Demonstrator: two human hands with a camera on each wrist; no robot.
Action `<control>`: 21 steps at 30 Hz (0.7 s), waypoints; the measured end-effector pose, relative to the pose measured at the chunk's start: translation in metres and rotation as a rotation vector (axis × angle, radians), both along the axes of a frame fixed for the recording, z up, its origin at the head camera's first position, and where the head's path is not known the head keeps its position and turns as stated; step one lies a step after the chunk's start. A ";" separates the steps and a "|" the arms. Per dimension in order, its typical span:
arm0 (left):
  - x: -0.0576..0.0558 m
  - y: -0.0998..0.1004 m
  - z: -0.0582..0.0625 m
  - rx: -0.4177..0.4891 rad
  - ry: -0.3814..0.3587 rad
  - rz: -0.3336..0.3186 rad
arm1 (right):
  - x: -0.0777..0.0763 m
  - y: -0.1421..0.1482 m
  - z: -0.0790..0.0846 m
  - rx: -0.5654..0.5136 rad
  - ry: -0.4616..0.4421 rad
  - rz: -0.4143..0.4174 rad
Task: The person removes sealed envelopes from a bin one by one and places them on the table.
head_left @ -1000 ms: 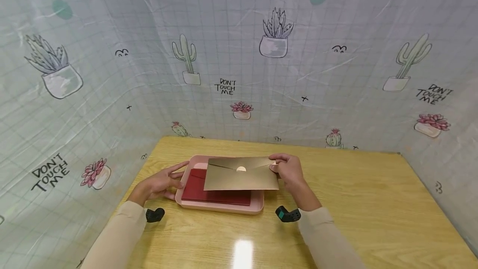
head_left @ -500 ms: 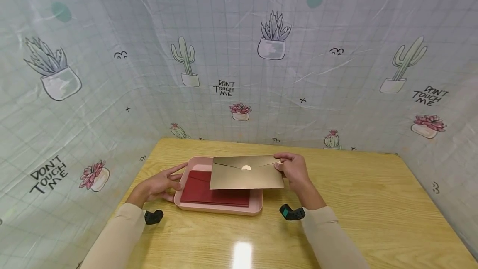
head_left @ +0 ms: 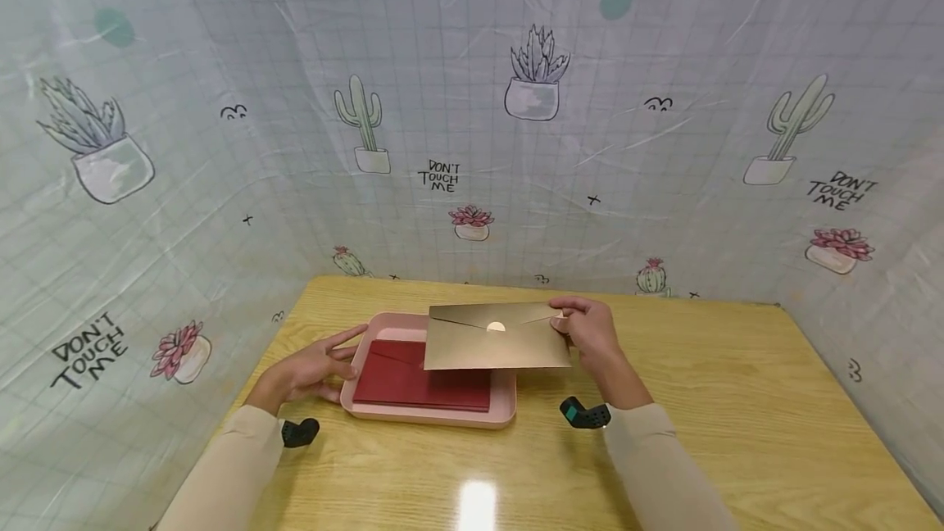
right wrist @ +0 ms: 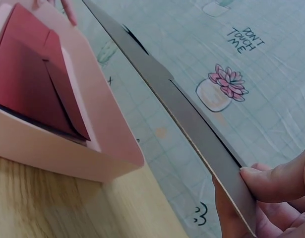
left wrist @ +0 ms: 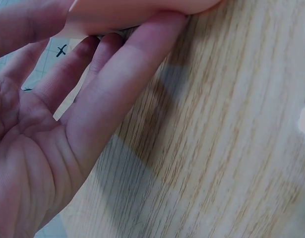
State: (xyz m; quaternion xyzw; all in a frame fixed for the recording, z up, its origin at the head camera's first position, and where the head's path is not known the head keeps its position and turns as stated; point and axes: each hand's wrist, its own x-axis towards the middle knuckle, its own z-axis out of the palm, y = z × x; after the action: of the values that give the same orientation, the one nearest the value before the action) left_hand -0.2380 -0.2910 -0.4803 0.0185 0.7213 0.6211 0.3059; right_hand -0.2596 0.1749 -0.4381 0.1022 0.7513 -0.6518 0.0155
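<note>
My right hand pinches a gold envelope by its right end, thumb on the front with its flap and round pale seal. The envelope is raised and tilted, its left part overlapping the pink tray in the head view. Inside the tray lie red envelopes, stacked flat. In the right wrist view the gold envelope shows nearly edge-on, apart from the tray. My left hand holds the tray's left side. Seen from the left wrist, fingers of that hand reach under the tray's edge.
The tray stands on a light wooden table, toward its left side. A curtain printed with cacti and succulents hangs behind the table and along both sides. Black devices are worn at both wrists.
My right hand has drawn the gold envelope to the right and slightly up, uncovering more of the red envelopes. The left hand has kept its hold on the tray.
</note>
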 end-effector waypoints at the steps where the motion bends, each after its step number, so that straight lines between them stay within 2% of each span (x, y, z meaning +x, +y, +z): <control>1: 0.000 0.000 0.000 0.003 -0.001 -0.001 | 0.000 0.001 0.001 -0.001 0.000 -0.003; 21: 0.000 0.001 -0.001 0.017 -0.008 0.003 | -0.007 0.035 0.001 0.056 -0.013 -0.002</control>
State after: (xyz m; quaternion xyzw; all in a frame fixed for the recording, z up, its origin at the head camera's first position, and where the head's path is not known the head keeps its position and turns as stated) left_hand -0.2382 -0.2904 -0.4813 0.0175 0.7148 0.6277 0.3078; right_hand -0.2671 0.2097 -0.4375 0.1074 0.7692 -0.6297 0.0167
